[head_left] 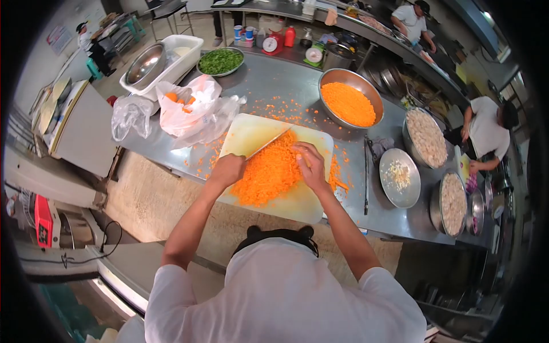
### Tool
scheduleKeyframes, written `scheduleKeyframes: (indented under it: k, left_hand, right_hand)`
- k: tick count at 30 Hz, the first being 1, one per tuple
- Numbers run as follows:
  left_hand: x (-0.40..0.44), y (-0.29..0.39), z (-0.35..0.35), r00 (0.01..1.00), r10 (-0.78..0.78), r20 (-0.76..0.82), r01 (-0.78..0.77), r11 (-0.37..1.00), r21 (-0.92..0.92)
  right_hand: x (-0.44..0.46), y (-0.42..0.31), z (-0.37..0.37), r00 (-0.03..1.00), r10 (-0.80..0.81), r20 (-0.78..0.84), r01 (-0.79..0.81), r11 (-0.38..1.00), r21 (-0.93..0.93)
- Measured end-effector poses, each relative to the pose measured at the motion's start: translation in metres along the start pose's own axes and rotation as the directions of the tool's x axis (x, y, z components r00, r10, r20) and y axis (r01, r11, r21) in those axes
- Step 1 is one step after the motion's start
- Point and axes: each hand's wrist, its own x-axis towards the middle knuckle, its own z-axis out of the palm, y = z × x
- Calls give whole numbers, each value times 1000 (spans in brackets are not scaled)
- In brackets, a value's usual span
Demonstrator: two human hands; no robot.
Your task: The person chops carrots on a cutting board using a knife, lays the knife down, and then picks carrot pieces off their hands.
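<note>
Our white shirt (286, 297) is nearest; our left hand (229, 170) squeezes a knife (269, 143), and our right hand (311, 164), fingers (309, 150) apart, touches chopped carrots (264, 180).

I wear a white shirt (286, 291), plain, its loose cloth shaded grey in soft creases. My left sleeve (170, 294) and right sleeve (389, 297) are short and white too, fairly wide where they end. My forearms (190, 226), left hand (229, 171) and right hand (310, 166) are bare. Beyond the shirt's edge shows something black (277, 234), with two rounded dark ends; I cannot tell what.
</note>
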Motion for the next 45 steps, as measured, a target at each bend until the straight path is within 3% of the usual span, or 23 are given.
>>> scheduleKeyframes:
  k: [1,3,6,8,11,13,16,17,19,20,22,25,29,31,35,37,41,43,45]
  left_hand:
    - [-6,7,-14,998,-23,-54,20,998,-59]
    - [-23,28,-46,996,-82,-19,79,989,-126]
    - [-47,35,-69,991,-32,129,55,983,-178]
    - [-58,33,-69,911,163,380,-47,954,-296]
    - [-62,17,-47,829,228,511,-97,958,-271]
    - [-55,0,-32,839,240,488,-122,958,-261]
    - [-33,-16,-25,942,23,336,30,988,-152]
    - [-33,-15,-24,942,31,335,23,988,-154]
    - [-29,-3,-31,985,81,155,-70,995,-74]
    - [-29,3,-35,983,93,160,-81,994,-76]
    - [-34,20,-48,998,17,65,-8,989,-146]
    - [-29,9,-16,1000,-21,1,21,994,-103]
    - [-14,-10,-9,998,2,70,-1,1000,-13]
    - [-16,9,-40,999,-21,47,27,991,-132]
    - [-20,0,-19,994,-105,-15,101,981,-165]
    - [-14,-22,1,1000,19,-16,-19,999,-43]
    - [5,-28,-33,997,82,-8,-82,988,-133]
    - [17,-17,-55,999,-19,-45,12,990,-143]
    - [47,-28,-49,993,-70,-92,70,998,-7]
  right_hand:
    - [-1,-6,-11,1000,8,-15,-8,1000,-13]
    - [-5,-18,-35,983,-11,-183,4,999,-42]
    - [-10,-27,-67,938,10,-345,-27,999,-47]
    - [-15,-28,-81,916,35,-401,-71,995,-75]
    - [-24,-33,-89,870,32,-493,-134,976,-172]
    - [-31,-36,-89,869,24,-494,-169,953,-252]
    - [-37,-43,-82,863,21,-505,-180,946,-269]
    - [-40,-46,-80,860,18,-509,-182,944,-274]
    - [-42,-51,-79,844,-8,-536,-194,928,-319]
    - [-45,-54,-79,840,-7,-543,-202,924,-324]
    - [-52,-60,-76,824,18,-566,-230,924,-305]
    - [-65,-57,-66,826,31,-563,-235,927,-293]
    - [-66,-65,-52,844,46,-535,-220,938,-267]
    - [-70,-69,-50,843,36,-536,-241,918,-316]
    - [-79,-66,-39,823,88,-562,-276,926,-259]
    - [-78,-66,-36,852,90,-516,-262,926,-270]
    - [-76,-72,-35,867,90,-490,-261,920,-294]
    - [-78,-73,-34,849,97,-520,-279,917,-285]
    - [-83,-75,-31,848,107,-519,-288,915,-282]
